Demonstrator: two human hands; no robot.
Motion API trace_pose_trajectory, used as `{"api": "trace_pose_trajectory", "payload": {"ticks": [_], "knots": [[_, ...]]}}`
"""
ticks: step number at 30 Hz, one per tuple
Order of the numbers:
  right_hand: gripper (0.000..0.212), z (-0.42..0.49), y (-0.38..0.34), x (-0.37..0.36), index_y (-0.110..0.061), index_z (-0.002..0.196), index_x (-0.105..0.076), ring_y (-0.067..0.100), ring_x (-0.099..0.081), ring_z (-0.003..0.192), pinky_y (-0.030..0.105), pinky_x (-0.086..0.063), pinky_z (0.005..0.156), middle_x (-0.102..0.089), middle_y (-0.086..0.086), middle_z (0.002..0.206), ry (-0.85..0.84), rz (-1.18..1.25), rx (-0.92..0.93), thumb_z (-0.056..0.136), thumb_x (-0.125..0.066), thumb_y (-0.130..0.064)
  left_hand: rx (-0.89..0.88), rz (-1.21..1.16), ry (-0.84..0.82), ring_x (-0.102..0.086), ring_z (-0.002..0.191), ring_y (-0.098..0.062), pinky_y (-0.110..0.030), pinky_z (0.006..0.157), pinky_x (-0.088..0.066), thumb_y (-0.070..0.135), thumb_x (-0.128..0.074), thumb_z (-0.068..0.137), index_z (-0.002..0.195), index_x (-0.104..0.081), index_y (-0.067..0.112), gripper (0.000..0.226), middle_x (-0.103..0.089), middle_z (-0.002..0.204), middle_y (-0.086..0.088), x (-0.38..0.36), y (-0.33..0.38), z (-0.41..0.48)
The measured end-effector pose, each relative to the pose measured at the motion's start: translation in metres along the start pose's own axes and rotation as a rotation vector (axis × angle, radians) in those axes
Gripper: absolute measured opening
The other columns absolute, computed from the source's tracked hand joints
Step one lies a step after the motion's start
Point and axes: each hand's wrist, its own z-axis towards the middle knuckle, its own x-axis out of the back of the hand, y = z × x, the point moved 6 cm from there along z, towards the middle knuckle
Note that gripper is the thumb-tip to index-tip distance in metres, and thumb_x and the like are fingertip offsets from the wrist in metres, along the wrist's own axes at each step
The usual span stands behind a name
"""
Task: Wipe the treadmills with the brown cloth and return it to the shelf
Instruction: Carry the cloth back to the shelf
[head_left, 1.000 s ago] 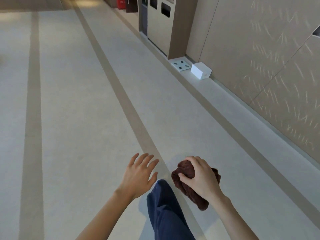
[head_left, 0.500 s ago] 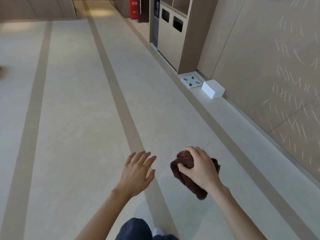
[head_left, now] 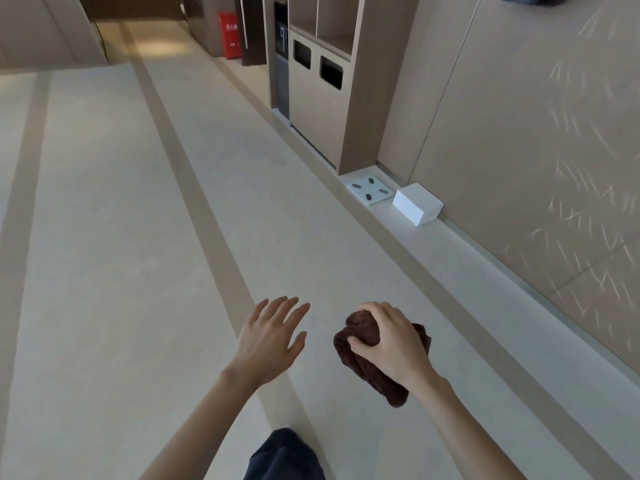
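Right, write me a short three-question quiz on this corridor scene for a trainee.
1. Which hand grips the bunched brown cloth?
2. True or false: the white box sits beside the bathroom scale.
3. The left hand is: A) spread open, holding nothing; B) pinching the cloth; C) resting on the box.
Key: 1. The right hand. 2. True. 3. A.
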Motion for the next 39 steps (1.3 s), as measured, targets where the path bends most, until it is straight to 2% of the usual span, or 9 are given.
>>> {"api": "trace_pose_trajectory", "payload": {"ticks": [4, 8, 14, 20, 27, 34, 39], "knots": [[0.047, 0.091, -0.012, 0.014, -0.024, 0.117, -0.055, 0.017, -0.052, 0.103, 0.033, -0.043, 0.09, -0.058, -0.007, 0.111, 0.07, 0.027, -0.032, 0.076, -0.067, -0.045, -0.051, -0.002, 0.038, -0.056, 0.118, -0.027, -0.047, 0.101, -0.041, 0.03, -0.063, 0.085, 0.127, -0.058, 0.015, 0.045, -0.061, 0.125, -0.008, 0.009, -0.049, 0.087], [0.047, 0.152, -0.006, 0.006, -0.023, 0.117, -0.054, 0.018, -0.053, 0.103, 0.035, -0.044, 0.09, -0.058, -0.006, 0.112, 0.049, 0.021, -0.062, 0.077, -0.067, -0.044, -0.064, -0.022, 0.005, -0.054, 0.121, -0.026, -0.047, 0.103, -0.039, 0.036, -0.049, 0.089, 0.129, -0.056, 0.016, 0.045, -0.059, 0.128, -0.006, -0.008, -0.08, 0.136], [0.047, 0.253, 0.024, -0.016, -0.024, 0.118, -0.053, 0.018, -0.052, 0.102, 0.035, -0.044, 0.089, -0.057, -0.005, 0.111, -0.031, -0.031, -0.061, 0.078, -0.065, -0.048, -0.052, -0.019, -0.075, -0.054, 0.121, -0.027, -0.049, 0.102, -0.04, 0.033, -0.061, 0.087, 0.129, -0.056, 0.017, 0.045, -0.06, 0.128, -0.007, -0.055, -0.131, 0.216], [0.046, 0.409, 0.046, 0.011, -0.021, 0.116, -0.055, 0.021, -0.054, 0.099, 0.037, -0.045, 0.088, -0.059, -0.003, 0.108, -0.016, -0.064, 0.006, 0.078, -0.066, -0.046, -0.019, 0.005, -0.086, -0.044, 0.131, -0.027, -0.046, 0.11, -0.03, 0.036, -0.05, 0.093, 0.136, -0.049, 0.018, 0.047, -0.052, 0.137, -0.006, -0.074, -0.181, 0.357], [0.047, 0.579, 0.054, 0.052, -0.019, 0.115, -0.057, 0.022, -0.054, 0.097, 0.038, -0.045, 0.087, -0.06, -0.002, 0.107, 0.009, -0.087, 0.106, 0.076, -0.068, -0.044, -0.028, 0.04, 0.002, -0.054, 0.121, -0.027, -0.047, 0.101, -0.042, 0.032, -0.064, 0.085, 0.127, -0.059, 0.016, 0.045, -0.061, 0.126, -0.006, -0.081, -0.228, 0.506], [0.047, 0.691, 0.073, 0.028, -0.022, 0.115, -0.056, 0.021, -0.054, 0.097, 0.037, -0.045, 0.087, -0.058, -0.003, 0.108, -0.076, -0.11, 0.111, 0.077, -0.065, -0.046, 0.006, 0.036, -0.026, -0.057, 0.118, -0.025, -0.047, 0.098, -0.044, 0.034, -0.066, 0.083, 0.124, -0.061, 0.018, 0.044, -0.063, 0.124, -0.005, -0.122, -0.289, 0.587], [0.046, 0.795, 0.074, 0.013, -0.024, 0.116, -0.055, 0.017, -0.053, 0.1, 0.033, -0.044, 0.089, -0.057, -0.006, 0.11, -0.063, -0.111, 0.099, 0.078, -0.062, -0.05, -0.024, 0.043, -0.007, -0.058, 0.116, -0.025, -0.047, 0.096, -0.046, 0.035, -0.065, 0.082, 0.123, -0.062, 0.019, 0.044, -0.064, 0.122, -0.004, -0.141, -0.361, 0.675]]}}
